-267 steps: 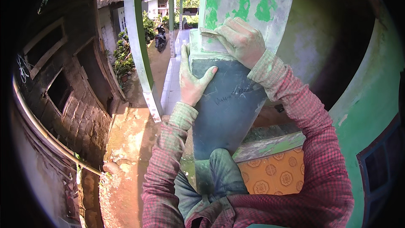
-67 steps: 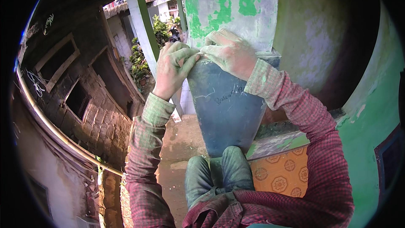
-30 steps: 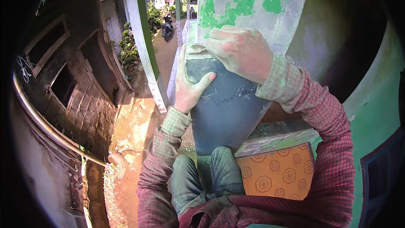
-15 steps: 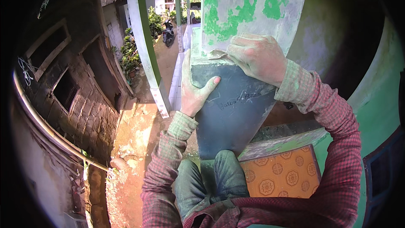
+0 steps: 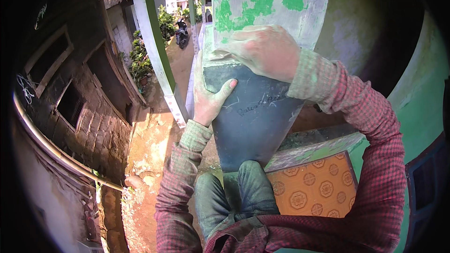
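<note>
Before me stands a pillar (image 5: 269,18), its upper part whitish with patches of flaking green paint. Below, a smooth dark grey facing (image 5: 255,126) covers it, with a handwritten scrawl. My right hand (image 5: 267,49), dusty and curled, is closed on a thin pale piece, seemingly folded sandpaper (image 5: 220,55). It presses this against the pillar just above the facing's top edge, its fingers partly hidden. My left hand (image 5: 210,97) braces the pillar's left edge, fingers stretched flat along the side and thumb lying on the dark front. Pale dust coats both hands and cuffs.
My knees (image 5: 253,182) are at the pillar's foot. Lower right lies an orange patterned surface (image 5: 311,187) beside a green wall (image 5: 417,107). A green-white post (image 5: 157,42) stands left of the walkway; a motorbike (image 5: 182,33) is parked beyond. A dark wooden wall (image 5: 89,107) rises at left.
My right hand has slid left and slightly up across the pillar with the sandpaper, toward its left edge. The whole view has shifted a little; my left hand keeps its place on the edge.
</note>
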Demonstrator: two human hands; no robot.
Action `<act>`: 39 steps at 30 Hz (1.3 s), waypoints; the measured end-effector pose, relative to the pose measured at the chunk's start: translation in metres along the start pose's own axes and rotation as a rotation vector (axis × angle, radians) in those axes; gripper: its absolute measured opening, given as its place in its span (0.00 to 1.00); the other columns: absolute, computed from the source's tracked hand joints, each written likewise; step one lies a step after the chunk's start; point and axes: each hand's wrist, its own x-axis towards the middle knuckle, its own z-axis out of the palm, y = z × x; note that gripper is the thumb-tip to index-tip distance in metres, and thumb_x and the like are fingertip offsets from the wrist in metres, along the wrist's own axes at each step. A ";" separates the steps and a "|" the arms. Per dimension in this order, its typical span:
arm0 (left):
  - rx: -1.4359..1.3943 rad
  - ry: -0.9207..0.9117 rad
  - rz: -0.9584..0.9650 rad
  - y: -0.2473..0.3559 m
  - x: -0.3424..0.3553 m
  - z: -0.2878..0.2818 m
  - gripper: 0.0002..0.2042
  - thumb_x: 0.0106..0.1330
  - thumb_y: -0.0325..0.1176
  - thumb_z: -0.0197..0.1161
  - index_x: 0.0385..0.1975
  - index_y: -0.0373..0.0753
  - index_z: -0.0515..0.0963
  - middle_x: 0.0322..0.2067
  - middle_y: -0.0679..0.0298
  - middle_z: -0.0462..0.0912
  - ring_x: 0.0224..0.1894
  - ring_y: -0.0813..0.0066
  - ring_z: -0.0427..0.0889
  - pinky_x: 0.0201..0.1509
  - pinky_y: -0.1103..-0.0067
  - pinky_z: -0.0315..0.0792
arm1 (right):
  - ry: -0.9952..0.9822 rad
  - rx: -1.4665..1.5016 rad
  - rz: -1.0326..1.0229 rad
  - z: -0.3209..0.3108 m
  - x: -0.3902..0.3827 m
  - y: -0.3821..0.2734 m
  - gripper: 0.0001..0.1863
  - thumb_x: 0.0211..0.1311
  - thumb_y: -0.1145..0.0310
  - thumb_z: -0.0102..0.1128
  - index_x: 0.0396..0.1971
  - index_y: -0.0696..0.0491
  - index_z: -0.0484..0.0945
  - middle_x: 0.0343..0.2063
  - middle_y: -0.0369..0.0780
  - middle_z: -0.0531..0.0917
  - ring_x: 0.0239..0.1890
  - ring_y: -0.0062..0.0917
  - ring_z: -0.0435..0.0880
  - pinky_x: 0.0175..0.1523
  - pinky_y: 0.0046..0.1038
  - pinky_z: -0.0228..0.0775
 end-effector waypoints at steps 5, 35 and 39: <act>0.040 0.028 0.050 -0.008 -0.001 0.003 0.49 0.56 0.43 0.79 0.72 0.31 0.56 0.65 0.50 0.68 0.67 0.60 0.69 0.72 0.68 0.63 | 0.065 0.028 -0.032 0.008 0.008 -0.010 0.04 0.55 0.73 0.59 0.29 0.51 0.82 0.30 0.36 0.82 0.39 0.31 0.86 0.41 0.35 0.80; 0.080 0.053 0.033 -0.011 0.000 0.000 0.46 0.55 0.44 0.79 0.70 0.31 0.60 0.65 0.49 0.68 0.66 0.60 0.70 0.71 0.67 0.63 | 0.057 0.031 -0.045 0.015 0.008 -0.001 0.04 0.57 0.70 0.59 0.28 0.50 0.82 0.28 0.36 0.83 0.38 0.32 0.86 0.42 0.37 0.79; 0.038 0.043 0.009 -0.012 -0.002 0.000 0.48 0.55 0.44 0.79 0.72 0.32 0.58 0.65 0.51 0.68 0.67 0.61 0.70 0.72 0.68 0.63 | -0.003 -0.046 -0.028 -0.009 -0.050 0.031 0.05 0.57 0.73 0.57 0.29 0.48 0.82 0.30 0.34 0.83 0.39 0.30 0.86 0.41 0.35 0.80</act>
